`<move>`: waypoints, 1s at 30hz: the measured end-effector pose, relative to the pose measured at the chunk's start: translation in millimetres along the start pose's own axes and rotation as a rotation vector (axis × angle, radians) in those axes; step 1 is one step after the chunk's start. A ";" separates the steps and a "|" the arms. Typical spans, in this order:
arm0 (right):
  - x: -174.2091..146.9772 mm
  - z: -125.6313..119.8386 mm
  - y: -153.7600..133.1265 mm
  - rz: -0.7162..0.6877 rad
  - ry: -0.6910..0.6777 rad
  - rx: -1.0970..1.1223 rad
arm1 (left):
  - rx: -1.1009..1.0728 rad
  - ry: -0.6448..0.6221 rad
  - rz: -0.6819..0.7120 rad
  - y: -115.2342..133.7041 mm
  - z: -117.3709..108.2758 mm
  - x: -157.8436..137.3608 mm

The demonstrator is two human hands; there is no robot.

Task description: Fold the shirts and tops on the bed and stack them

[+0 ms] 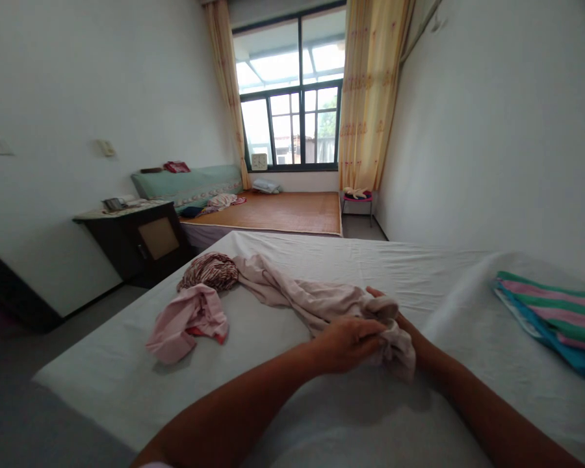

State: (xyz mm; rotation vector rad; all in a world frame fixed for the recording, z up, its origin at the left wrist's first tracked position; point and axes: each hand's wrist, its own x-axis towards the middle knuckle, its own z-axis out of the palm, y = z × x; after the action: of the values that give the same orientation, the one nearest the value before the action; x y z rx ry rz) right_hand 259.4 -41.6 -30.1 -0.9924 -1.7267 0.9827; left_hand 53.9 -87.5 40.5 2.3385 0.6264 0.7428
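A long, crumpled pale pink garment (316, 296) stretches across the white-covered bed in front of me; its exact kind is unclear. My left hand (348, 343) is closed on its bunched near end, fingers and thumb pinching the fabric. Behind that end, my right hand (376, 294) holds the same cloth; folds cover most of it, and only a fingertip and the wrist show. At the garment's far left end lies a bundled brown-and-white striped cloth (209, 272). A pink piece of clothing (190, 322) with a red edge rests just in front of that bundle.
The white sheet (448, 299) covers the bed under my hands. Folded striped fabric (560, 312) in green, pink and blue sits at the right edge. Beyond are a dark bedside cabinet (153, 242), a second bed with a brown mat (292, 211), and a stool (357, 197) by the curtain.
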 end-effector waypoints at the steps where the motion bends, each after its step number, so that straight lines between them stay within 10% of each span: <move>1: -0.5 2.8 -1.1 -0.006 -0.005 0.034 | -0.024 0.007 -0.003 2.1 -1.5 -1.4; 11: 11.4 -49.7 2.4 0.361 0.465 0.864 | -0.028 0.700 -0.217 -66.6 -76.0 -13.1; 16: 6.3 -55.1 -2.4 0.371 0.452 0.432 | 0.172 0.454 -0.371 -99.2 -83.8 -26.2; 22: -1.9 -11.3 -18.5 -0.067 0.110 -0.346 | 0.690 0.156 -0.377 -107.7 -67.5 -32.7; 26: -6.3 3.8 -28.9 -0.080 -0.113 -0.363 | 0.836 0.167 -0.482 -113.6 -71.5 -38.6; 30: -19.0 -28.1 -47.0 0.203 -0.361 0.060 | 0.816 0.134 -0.461 -113.7 -79.4 -42.2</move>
State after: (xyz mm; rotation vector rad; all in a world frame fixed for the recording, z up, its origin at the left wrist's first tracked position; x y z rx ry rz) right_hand 281.4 -70.6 15.1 -1.0117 -1.8990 1.4062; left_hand -55.6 -0.1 3.3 2.6679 1.7158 0.4708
